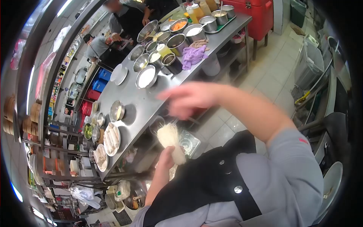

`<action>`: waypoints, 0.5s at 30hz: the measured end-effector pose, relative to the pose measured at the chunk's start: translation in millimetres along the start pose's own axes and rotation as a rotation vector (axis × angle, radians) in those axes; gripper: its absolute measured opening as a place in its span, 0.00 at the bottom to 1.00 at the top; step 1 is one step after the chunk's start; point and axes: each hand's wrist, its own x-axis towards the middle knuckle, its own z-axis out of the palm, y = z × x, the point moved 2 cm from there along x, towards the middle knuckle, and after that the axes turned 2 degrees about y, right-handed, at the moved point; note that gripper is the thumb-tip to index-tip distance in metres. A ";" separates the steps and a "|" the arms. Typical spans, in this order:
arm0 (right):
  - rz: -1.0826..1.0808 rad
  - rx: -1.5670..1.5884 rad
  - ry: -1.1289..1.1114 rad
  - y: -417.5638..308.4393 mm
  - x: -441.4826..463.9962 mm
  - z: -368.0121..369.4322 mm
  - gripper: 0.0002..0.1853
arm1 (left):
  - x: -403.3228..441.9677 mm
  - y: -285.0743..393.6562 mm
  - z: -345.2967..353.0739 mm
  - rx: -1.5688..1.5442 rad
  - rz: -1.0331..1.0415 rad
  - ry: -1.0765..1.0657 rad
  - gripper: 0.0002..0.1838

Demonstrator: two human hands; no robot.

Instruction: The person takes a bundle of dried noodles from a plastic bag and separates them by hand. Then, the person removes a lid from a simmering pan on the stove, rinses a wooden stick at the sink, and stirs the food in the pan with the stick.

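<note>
Low in front of the black apron, my left hand [165,158] is closed around a bundle of thin white noodles [169,137] that looks like dry rice vermicelli. Loose strands stick out at its top. My right hand [191,99] is smeared by motion beside the steel table's near edge. Its fingers look stretched out and apart, and I see nothing in them. A clear plastic container [189,143] sits just right of the noodles, below table height.
The steel table [132,98] carries a bowl of white stuff [146,77], a purple cloth [193,57], several pots and bottles, and a plate of white rolls [112,139]. Two people work beyond it. A red cooler [251,17] and a grey bin [309,62] stand to the right.
</note>
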 end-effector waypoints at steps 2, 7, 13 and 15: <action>0.286 0.075 0.326 103.2 -68.9 -41.0 0.26 | 12.9 2.2 23.0 0.088 -0.005 0.021 0.28; 0.996 -0.711 0.181 369.9 -293.8 -24.8 0.17 | 61.5 7.1 86.0 0.288 -0.087 -0.039 0.27; 1.095 0.094 0.915 252.2 -347.5 -37.1 0.21 | 171.9 17.4 202.7 0.344 -0.141 -0.233 0.29; 0.906 0.110 1.115 222.7 -341.1 -64.3 0.22 | 211.5 15.7 242.8 0.352 -0.193 -0.254 0.27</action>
